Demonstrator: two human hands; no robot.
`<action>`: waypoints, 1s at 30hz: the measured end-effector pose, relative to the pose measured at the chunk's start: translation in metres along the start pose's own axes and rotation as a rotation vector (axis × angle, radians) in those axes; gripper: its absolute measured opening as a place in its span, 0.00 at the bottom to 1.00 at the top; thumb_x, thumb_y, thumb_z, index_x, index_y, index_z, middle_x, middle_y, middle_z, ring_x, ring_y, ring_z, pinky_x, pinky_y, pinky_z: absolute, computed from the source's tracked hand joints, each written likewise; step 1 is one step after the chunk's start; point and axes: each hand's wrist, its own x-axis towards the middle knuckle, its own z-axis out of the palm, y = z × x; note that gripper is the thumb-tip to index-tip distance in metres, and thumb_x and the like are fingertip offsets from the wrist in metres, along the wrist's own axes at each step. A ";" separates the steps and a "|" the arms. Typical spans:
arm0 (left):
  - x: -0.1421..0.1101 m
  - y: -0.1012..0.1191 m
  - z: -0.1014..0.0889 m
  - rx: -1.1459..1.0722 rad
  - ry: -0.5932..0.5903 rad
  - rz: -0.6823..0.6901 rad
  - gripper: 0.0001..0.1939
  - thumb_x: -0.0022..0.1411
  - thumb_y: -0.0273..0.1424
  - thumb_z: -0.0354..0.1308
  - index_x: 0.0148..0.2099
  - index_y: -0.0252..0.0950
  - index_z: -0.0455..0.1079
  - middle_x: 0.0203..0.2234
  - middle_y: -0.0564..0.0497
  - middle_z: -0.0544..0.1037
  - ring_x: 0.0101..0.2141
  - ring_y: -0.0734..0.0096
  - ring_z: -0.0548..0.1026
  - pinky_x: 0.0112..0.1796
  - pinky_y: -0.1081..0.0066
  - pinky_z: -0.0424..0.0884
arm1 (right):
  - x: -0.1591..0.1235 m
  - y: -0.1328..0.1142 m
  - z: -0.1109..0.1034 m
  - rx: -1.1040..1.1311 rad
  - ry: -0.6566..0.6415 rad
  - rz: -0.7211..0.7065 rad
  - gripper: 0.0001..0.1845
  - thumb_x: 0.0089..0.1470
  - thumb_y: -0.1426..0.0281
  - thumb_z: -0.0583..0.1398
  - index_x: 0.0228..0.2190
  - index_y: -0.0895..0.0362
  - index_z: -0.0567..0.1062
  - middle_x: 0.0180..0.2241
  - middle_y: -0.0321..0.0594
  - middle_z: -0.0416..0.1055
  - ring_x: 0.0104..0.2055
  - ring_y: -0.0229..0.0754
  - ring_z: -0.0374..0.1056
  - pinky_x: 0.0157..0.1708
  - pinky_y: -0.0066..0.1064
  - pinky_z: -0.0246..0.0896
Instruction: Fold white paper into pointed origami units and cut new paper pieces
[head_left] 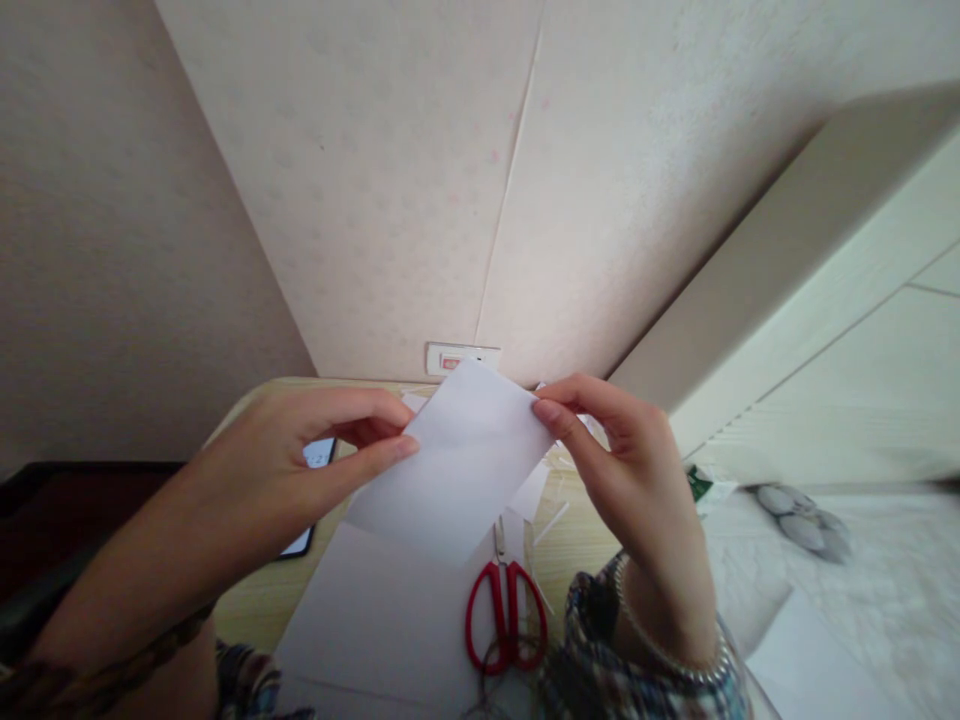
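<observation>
Both my hands hold up one white sheet of paper (459, 462) above a small wooden table (577, 545). My left hand (300, 460) pinches the sheet's left edge between thumb and forefinger. My right hand (626, 470) pinches its upper right corner. The sheet is tilted and hangs clear of the table. Below it lie a larger white sheet (375, 620) and red-handled scissors (506, 610), shut, blades pointing away from me.
A dark phone (315, 490) lies on the table behind my left hand. Paper scraps (551, 500) are scattered near the wall. A white wall socket (461, 357) sits just above the table's far edge. A white cabinet (810, 330) stands on the right, slippers (799, 520) on the floor.
</observation>
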 end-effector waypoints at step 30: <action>0.001 -0.001 0.014 -0.304 0.019 -0.172 0.10 0.49 0.32 0.69 0.36 0.42 0.79 0.25 0.54 0.85 0.25 0.71 0.83 0.26 0.82 0.76 | 0.000 0.001 0.006 0.111 -0.144 0.100 0.12 0.57 0.61 0.60 0.26 0.55 0.73 0.26 0.37 0.73 0.31 0.42 0.68 0.31 0.34 0.61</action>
